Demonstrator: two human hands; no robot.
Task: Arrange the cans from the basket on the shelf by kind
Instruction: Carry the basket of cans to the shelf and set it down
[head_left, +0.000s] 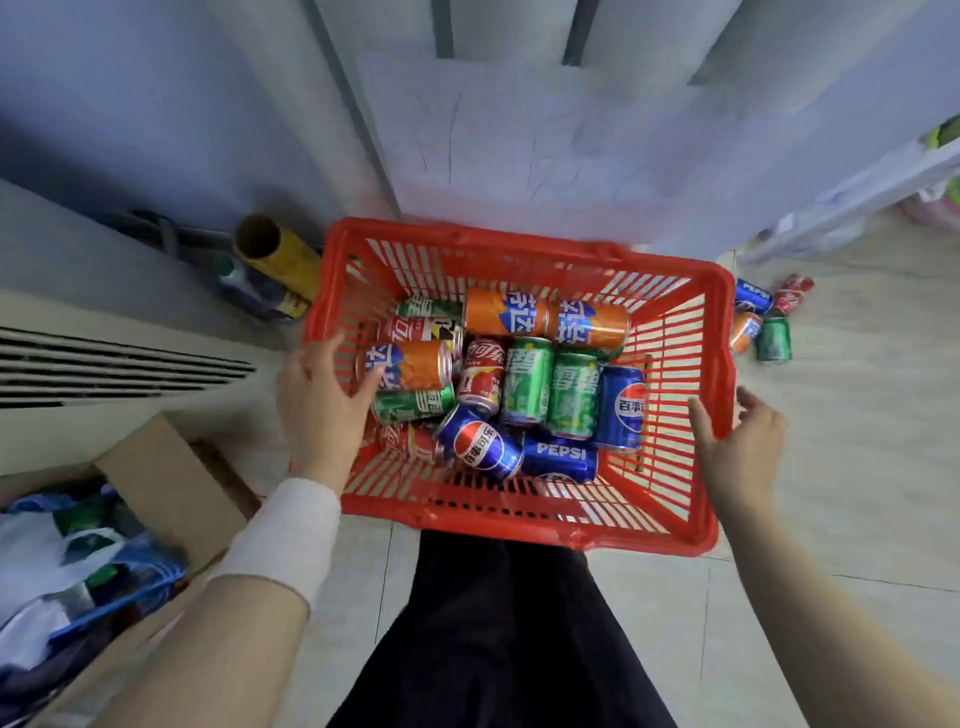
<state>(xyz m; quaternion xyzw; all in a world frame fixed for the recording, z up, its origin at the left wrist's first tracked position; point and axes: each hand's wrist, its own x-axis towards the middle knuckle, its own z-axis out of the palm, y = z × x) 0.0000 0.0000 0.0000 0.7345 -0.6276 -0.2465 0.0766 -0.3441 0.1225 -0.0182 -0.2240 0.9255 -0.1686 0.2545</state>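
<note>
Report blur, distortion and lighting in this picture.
Head view: the wide lens bows the rim of the red basket; labels on the cans in the basket read sharp; the cans on the floor at right are soft; light is even, without hard glare.

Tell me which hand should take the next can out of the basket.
Left, probably. The left hand reaches over the left rim of the red basket, fingertips at an orange can lying on its side. The right hand is open by the right rim, farther from any can.
</note>
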